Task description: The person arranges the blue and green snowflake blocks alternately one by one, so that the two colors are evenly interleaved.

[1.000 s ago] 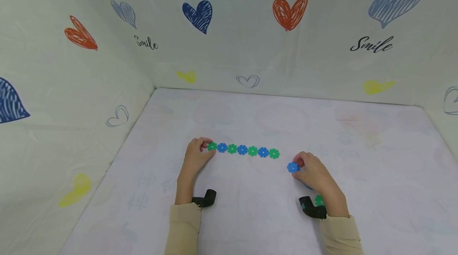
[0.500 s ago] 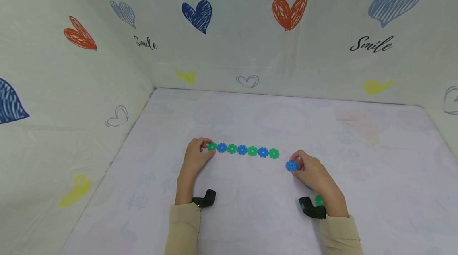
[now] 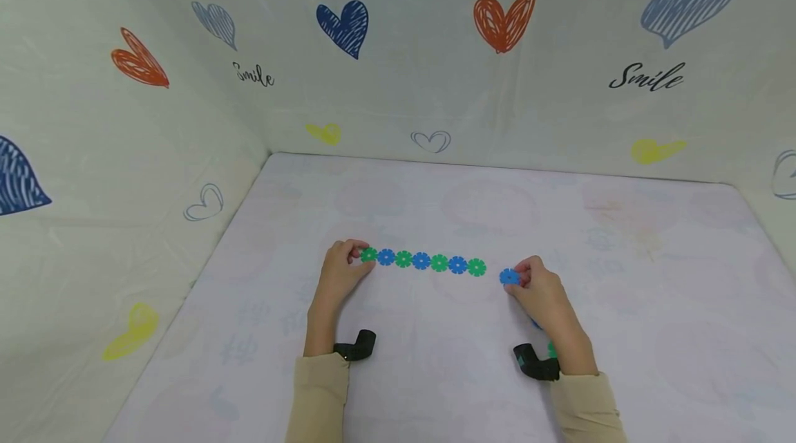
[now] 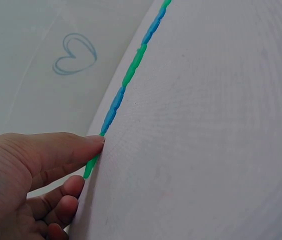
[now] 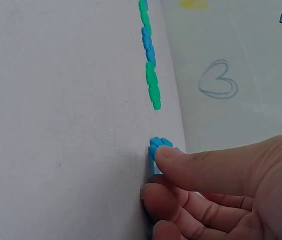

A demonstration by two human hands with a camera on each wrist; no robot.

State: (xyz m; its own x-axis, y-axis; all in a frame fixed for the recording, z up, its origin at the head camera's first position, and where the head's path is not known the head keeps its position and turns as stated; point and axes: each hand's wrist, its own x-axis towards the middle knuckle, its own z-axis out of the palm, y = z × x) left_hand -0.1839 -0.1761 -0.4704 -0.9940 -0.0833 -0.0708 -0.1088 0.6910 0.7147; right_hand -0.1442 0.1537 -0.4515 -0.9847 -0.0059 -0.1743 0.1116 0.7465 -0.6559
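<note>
In the head view, a straight row of green and blue notched disc pieces [image 3: 421,260], alternating in colour, lies linked on the table. My left hand [image 3: 339,274] pinches the green disc [image 3: 369,254] at the row's left end between thumb and fingers, also shown in the left wrist view. My right hand [image 3: 542,291] pinches a loose blue notched disc [image 3: 510,277] just right of the row's last green disc [image 3: 477,267]. The right wrist view shows this blue disc [image 5: 160,143] tilted, with a gap to the row.
Beneath my right hand and wrist, another blue disc [image 3: 536,323] and a green disc [image 3: 552,350] are mostly hidden. The white table [image 3: 410,374] backs onto a pale sheet [image 3: 423,49] printed with hearts.
My right hand has shifted slightly away from me and turned, bringing the blue disc nearly level with the row and more tilted. The left hand and the row stay in place.
</note>
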